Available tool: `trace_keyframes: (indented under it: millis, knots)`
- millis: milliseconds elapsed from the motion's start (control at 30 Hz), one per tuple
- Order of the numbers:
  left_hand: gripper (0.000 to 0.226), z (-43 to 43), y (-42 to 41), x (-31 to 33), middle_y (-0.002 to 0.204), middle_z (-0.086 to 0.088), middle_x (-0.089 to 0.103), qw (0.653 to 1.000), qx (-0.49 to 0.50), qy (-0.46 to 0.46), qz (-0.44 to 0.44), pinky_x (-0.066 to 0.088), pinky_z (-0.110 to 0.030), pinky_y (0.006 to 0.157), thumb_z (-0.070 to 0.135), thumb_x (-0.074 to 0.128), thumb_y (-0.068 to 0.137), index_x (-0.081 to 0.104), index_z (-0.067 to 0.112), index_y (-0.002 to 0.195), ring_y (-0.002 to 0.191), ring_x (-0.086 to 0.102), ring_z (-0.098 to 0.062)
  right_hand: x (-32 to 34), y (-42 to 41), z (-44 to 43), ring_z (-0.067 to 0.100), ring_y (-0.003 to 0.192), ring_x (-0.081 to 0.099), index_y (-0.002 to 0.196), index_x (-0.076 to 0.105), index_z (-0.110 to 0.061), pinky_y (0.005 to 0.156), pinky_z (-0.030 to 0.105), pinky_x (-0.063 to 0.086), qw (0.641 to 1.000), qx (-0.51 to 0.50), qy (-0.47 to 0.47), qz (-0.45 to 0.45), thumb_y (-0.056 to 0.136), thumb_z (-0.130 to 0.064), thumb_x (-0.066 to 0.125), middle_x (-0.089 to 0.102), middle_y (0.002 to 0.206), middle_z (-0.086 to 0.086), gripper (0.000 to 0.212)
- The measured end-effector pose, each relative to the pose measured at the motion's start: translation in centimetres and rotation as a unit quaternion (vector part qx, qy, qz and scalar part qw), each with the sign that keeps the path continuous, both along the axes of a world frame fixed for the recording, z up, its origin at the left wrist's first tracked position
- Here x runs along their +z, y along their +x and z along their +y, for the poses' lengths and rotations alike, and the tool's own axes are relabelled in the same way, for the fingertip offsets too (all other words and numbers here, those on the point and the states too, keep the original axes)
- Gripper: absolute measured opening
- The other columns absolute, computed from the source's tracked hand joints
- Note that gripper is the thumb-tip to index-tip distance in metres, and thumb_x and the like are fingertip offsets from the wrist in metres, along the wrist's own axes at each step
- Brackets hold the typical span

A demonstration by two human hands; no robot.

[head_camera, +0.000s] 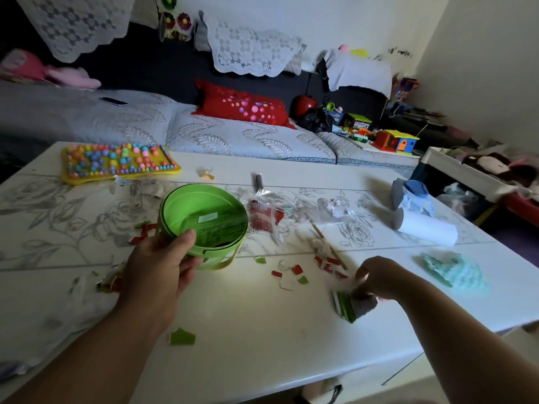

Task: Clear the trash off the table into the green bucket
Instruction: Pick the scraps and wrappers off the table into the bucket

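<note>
Left hand (157, 266) grips near side of green bucket (217, 250), thumb hooked over rim. Bucket upright on white table (262, 330), printed paper inside. Right hand (382, 278), 4 o'clock from bucket, fingers curled down, pinching green-white wrapper (345, 306). Red and green scraps (297, 271) between bucket and right hand. Loose green scrap (182, 336) at 6 o'clock from bucket. Yellow bead board (116, 163) at 11 o'clock, white roll (425, 228) at 3 o'clock.

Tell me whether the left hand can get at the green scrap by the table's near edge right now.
Probably yes, once freed: the left hand grips the rim of the green bucket, but the green scrap lies uncovered on bare table right beside that forearm.
</note>
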State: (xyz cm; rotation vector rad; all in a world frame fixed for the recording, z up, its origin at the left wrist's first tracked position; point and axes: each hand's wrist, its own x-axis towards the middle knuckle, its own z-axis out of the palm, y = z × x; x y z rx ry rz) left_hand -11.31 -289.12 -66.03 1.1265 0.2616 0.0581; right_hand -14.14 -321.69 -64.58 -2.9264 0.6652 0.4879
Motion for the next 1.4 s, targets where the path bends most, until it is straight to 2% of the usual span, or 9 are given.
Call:
trace_keyframes:
  millis: [100, 233, 400, 533, 633, 867, 1100, 1233, 1400]
  knots:
    - [0.005, 0.0, -0.1, 0.1, 0.079, 0.0, 0.065, 1.0, 0.001, -0.004, -0.002, 0.044, -0.012, 0.04, 0.021, 0.065, 0.087, 0.061, 0.021, 0.084, 0.069, 0.061, -0.014, 0.5, 0.1, 0.1, 0.022, 0.103, 0.06, 0.112, 0.069, -0.011, 0.085, 0.026, 0.048, 0.998, -0.014, 0.065, -0.015, 0.081, -0.025, 0.071, 0.064, 0.111, 0.008, 0.034]
    - [0.006, -0.1, -0.3, 0.2, 0.077, 0.0, 0.065, 1.0, 0.004, 0.001, -0.005, 0.045, -0.012, 0.04, 0.021, 0.065, 0.087, 0.061, 0.021, 0.083, 0.067, 0.06, -0.014, 1.5, 2.1, 0.9, 0.025, 0.07, 0.058, 0.08, 0.069, -0.004, 0.074, 0.037, 0.055, 0.938, -0.123, 0.272, -0.177, 0.085, -0.008, 0.061, 0.064, 0.08, 0.017, 0.01]
    - [0.004, -0.1, -0.5, 0.2, 0.08, 0.0, 0.066, 1.0, 0.002, 0.006, -0.003, 0.046, -0.014, 0.042, 0.021, 0.066, 0.087, 0.062, 0.022, 0.087, 0.068, 0.062, -0.014, 0.1, 5.9, 2.5, 0.025, 0.072, 0.054, 0.099, 0.068, -0.004, 0.057, 0.025, 0.038, 0.946, -0.107, 0.121, -0.281, 0.092, -0.019, 0.051, 0.062, 0.083, 0.013, 0.023]
    - [0.004, 0.0, -0.6, 0.2, 0.074, -0.001, 0.065, 1.0, 0.0, 0.01, -0.005, 0.046, -0.014, 0.043, 0.02, 0.066, 0.086, 0.062, 0.019, 0.084, 0.065, 0.061, -0.013, -1.8, 7.0, 3.2, 0.027, 0.098, 0.06, 0.117, 0.061, -0.006, 0.08, 0.031, 0.051, 0.97, -0.091, 0.093, -0.203, 0.083, -0.026, 0.068, 0.065, 0.112, 0.013, 0.041]
    - [0.008, 0.1, -0.5, 0.1, 0.077, -0.003, 0.065, 1.0, -0.006, 0.009, -0.007, 0.046, -0.014, 0.043, 0.02, 0.066, 0.086, 0.062, 0.016, 0.091, 0.065, 0.061, -0.013, -2.2, 7.5, 3.0, 0.021, 0.087, 0.056, 0.116, 0.063, -0.008, 0.065, 0.023, 0.045, 0.991, -0.051, 0.033, -0.121, 0.078, -0.027, 0.071, 0.067, 0.112, 0.01, 0.044]
    - [0.017, 0.6, 0.2, -0.7, 0.08, -0.003, 0.069, 0.999, -0.007, 0.031, -0.001, 0.047, -0.018, 0.046, 0.023, 0.069, 0.083, 0.062, 0.015, 0.097, 0.066, 0.063, -0.013, -2.5, 8.9, 2.7, 0.02, 0.075, 0.055, 0.101, 0.065, -0.007, 0.047, 0.022, 0.032, 0.994, -0.033, 0.028, -0.104, 0.075, -0.036, 0.072, 0.051, 0.068, -0.001, 0.039]
    - [0.017, 0.3, 0.4, -0.7, 0.081, -0.003, 0.069, 0.999, -0.007, 0.042, -0.01, 0.048, -0.022, 0.051, 0.022, 0.069, 0.083, 0.063, 0.015, 0.098, 0.065, 0.063, -0.013, -2.6, 9.2, 3.3, 0.02, 0.073, 0.062, 0.085, 0.06, -0.01, 0.047, 0.021, 0.038, 0.991, -0.046, 0.017, -0.122, 0.071, -0.023, 0.069, 0.057, 0.071, 0.004, 0.021]
    - [0.007, 0.0, 0.1, -0.8, 0.075, -0.001, 0.069, 0.999, -0.006, 0.042, -0.021, 0.047, -0.026, 0.058, 0.02, 0.07, 0.083, 0.064, 0.018, 0.087, 0.062, 0.062, -0.014, -2.1, 9.3, 3.3, 0.013, 0.058, 0.047, 0.066, 0.046, -0.012, 0.045, 0.021, 0.033, 0.99, -0.067, 0.067, -0.106, 0.074, -0.023, 0.07, 0.047, 0.065, 0.002, 0.028]
    - [0.015, 0.0, -0.1, -0.7, 0.07, -0.003, 0.068, 0.998, 0.002, 0.056, -0.025, 0.047, -0.029, 0.06, 0.023, 0.072, 0.081, 0.062, 0.013, 0.089, 0.06, 0.062, -0.016, -1.5, 8.8, 3.8, 0.015, 0.066, 0.053, 0.09, 0.062, -0.009, 0.049, 0.021, 0.035, 0.987, -0.039, 0.066, -0.14, 0.081, -0.028, 0.067, 0.054, 0.069, 0.001, 0.021]
